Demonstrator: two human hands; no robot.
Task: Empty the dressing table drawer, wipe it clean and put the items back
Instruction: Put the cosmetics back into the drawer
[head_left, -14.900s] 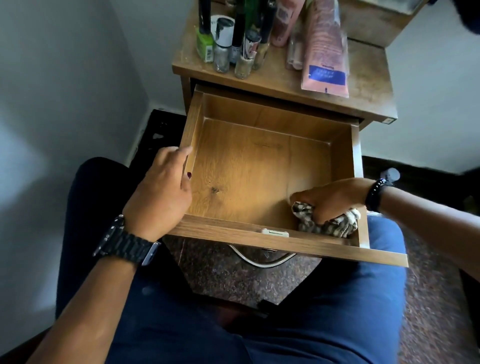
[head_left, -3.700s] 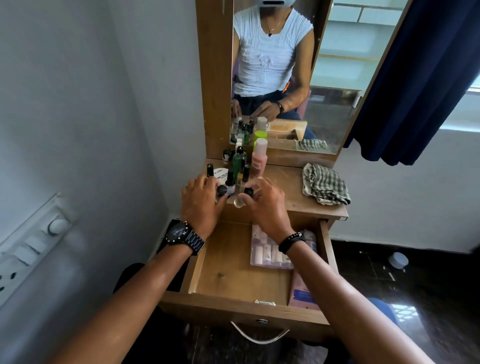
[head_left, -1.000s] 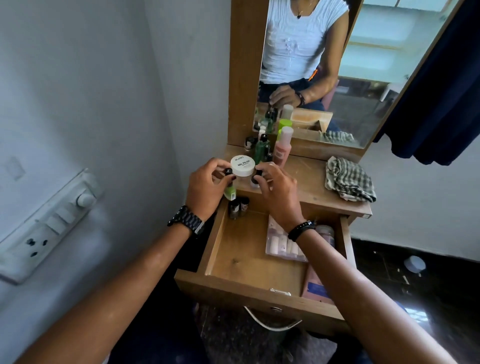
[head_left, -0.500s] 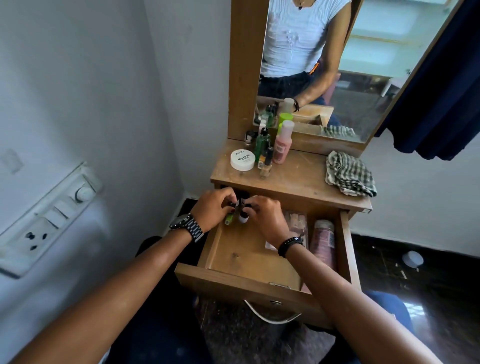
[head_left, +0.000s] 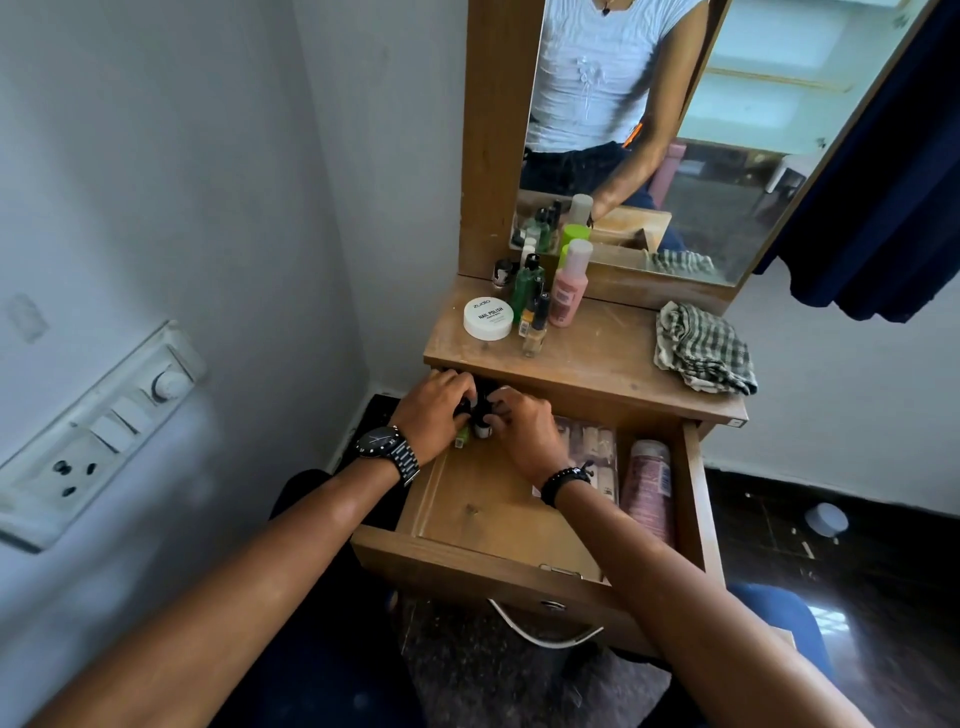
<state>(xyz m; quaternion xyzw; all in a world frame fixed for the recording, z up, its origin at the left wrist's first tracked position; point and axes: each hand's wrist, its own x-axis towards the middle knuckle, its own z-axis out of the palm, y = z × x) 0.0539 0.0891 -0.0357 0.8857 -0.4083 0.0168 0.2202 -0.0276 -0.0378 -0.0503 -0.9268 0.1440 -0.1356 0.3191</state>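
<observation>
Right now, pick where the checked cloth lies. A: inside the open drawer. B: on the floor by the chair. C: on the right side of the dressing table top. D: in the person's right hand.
C: the checked cloth lies crumpled on the dressing table top, right of the bottles, while both hands are at the open drawer's back left corner.

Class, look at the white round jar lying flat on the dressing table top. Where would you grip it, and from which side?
Grip the white round jar across its low side wall, thumb and fingers opposite, coming from above and its front left. It sits flat and wide; bottles crowd its right, so that side is blocked.
</observation>
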